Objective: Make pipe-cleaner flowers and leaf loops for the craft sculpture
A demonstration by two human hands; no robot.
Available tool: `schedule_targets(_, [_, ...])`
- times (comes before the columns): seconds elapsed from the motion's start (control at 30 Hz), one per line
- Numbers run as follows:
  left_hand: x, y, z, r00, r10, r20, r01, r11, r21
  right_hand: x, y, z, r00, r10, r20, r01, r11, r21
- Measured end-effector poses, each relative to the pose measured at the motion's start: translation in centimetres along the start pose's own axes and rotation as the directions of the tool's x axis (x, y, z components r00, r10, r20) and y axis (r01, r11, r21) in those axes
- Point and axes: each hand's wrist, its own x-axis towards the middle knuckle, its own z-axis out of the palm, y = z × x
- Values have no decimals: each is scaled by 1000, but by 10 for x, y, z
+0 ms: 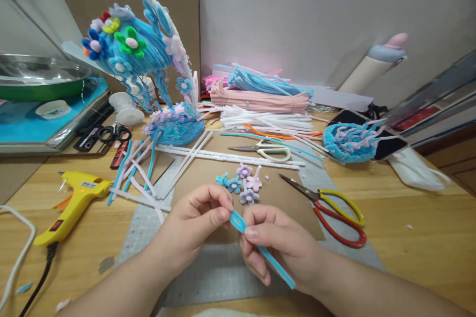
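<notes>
A blue pipe cleaner (275, 266) is bent into a narrow loop at its upper end, with a straight tail pointing down to the right. My left hand (203, 218) pinches the tip of the loop between thumb and fingers. Where the loop meets the tail, my right hand (277, 237) grips it, thumb on top. Just beyond my hands lie several small pipe-cleaner flowers, among them a lilac flower (249, 196), a pink flower (255, 183) and a blue flower (234, 184). They rest on a brown cardboard sheet (297, 223).
Red-and-yellow-handled scissors (336, 213) lie to the right, white-handled scissors (273, 149) farther back. A yellow glue gun (70, 203) is at left. Behind stand a blue flower-covered pipe-cleaner piece (137, 49) and bundled pipe cleaners (260, 99). A round blue piece (349, 142) sits at right.
</notes>
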Motion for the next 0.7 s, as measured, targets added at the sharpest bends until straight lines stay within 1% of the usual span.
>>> schedule_targets(0.27, [-1, -1, 2, 1000, -18, -2, 18, 999, -49, -2, 0, 0, 1000, -24, -8, 23, 998, -65])
schedule_targets(0.4, [0, -2, 1, 997, -61, -44, 59, 997, -45, -2, 1, 1, 989, -132, -61, 122, 982, -147])
schedule_targets(0.5, [-1, -2, 3, 993, -116, -2, 116, 991, -67, -1, 0, 1, 974, -203, -100, 177, 958, -225])
schedule_targets(0.6, [-1, -2, 6, 987, -156, 28, 158, 985, -67, 0, 1, 1, 972, -210, -107, 168, 935, -311])
schedule_targets(0.7, [-2, -1, 8, 982, -191, 7, 191, 980, -55, 0, 4, 2, 974, -190, -120, 141, 932, -335])
